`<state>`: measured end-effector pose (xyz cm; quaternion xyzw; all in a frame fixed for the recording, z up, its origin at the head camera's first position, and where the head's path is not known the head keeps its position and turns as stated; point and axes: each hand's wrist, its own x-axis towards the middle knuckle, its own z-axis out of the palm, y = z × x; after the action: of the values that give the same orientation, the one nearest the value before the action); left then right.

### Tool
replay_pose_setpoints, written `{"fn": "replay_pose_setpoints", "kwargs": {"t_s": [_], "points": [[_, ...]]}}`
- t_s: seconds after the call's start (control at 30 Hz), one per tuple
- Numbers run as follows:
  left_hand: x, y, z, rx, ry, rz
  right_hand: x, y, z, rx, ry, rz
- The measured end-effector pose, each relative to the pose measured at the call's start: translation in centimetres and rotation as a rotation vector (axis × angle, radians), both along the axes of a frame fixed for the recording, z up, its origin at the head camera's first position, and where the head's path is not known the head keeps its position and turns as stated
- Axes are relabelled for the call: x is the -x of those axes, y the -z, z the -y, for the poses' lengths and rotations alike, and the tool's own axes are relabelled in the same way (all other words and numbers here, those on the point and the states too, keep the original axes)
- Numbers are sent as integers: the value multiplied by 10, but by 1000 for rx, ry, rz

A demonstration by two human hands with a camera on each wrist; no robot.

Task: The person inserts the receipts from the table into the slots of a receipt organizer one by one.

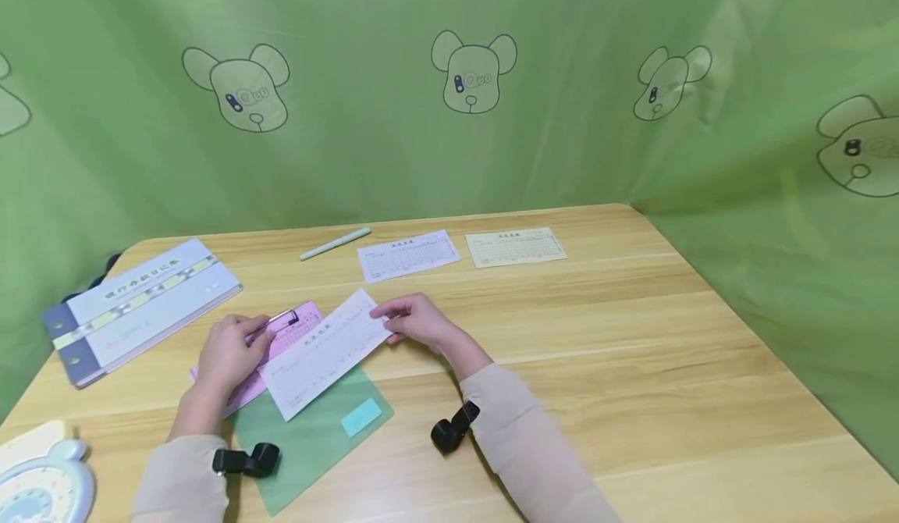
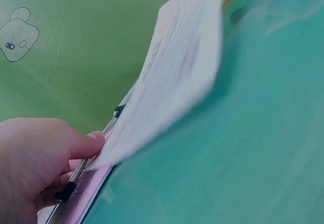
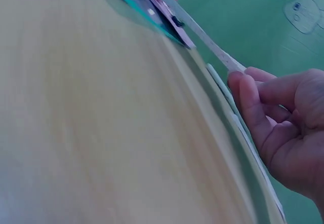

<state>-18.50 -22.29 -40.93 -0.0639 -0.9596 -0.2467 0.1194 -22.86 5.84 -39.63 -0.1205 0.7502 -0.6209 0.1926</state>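
My right hand [image 1: 416, 321] pinches the right end of a white printed slip [image 1: 326, 351]. That slip slants over a pink printed sheet [image 1: 298, 328] and a green clip folder [image 1: 316, 437]. My left hand [image 1: 232, 351] grips the folder's metal clip [image 1: 284, 318] at the pink sheet. Seen from the left wrist, the thumb lies against the silver clip bar [image 2: 81, 171], which has black ends, and the slip's near corner is close to the fingers. The right wrist view shows the slip [image 3: 202, 36] edge-on, caught between thumb and fingers.
Behind the hands lie a lilac-white slip [image 1: 409, 256], a cream slip [image 1: 516, 247] and a pale green pen [image 1: 335, 243]. A thick account book [image 1: 147, 304] lies at the left. A pale blue and white object with a dial [image 1: 45, 488] stands at the front left. Green curtains surround the table.
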Motion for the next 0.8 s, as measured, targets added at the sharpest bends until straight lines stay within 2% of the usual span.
{"fn": "replay_pose_setpoints", "kwargs": {"t_s": [0.23, 0.43, 0.8], "points": [[0, -2, 0, 6, -10, 29, -6, 3, 27, 0, 60, 17], [-1, -4, -1, 13, -5, 47, -12, 3, 44, -3, 59, 47], [-1, -4, -2, 29, -6, 20, -16, 6, 66, -1, 65, 113]]}}
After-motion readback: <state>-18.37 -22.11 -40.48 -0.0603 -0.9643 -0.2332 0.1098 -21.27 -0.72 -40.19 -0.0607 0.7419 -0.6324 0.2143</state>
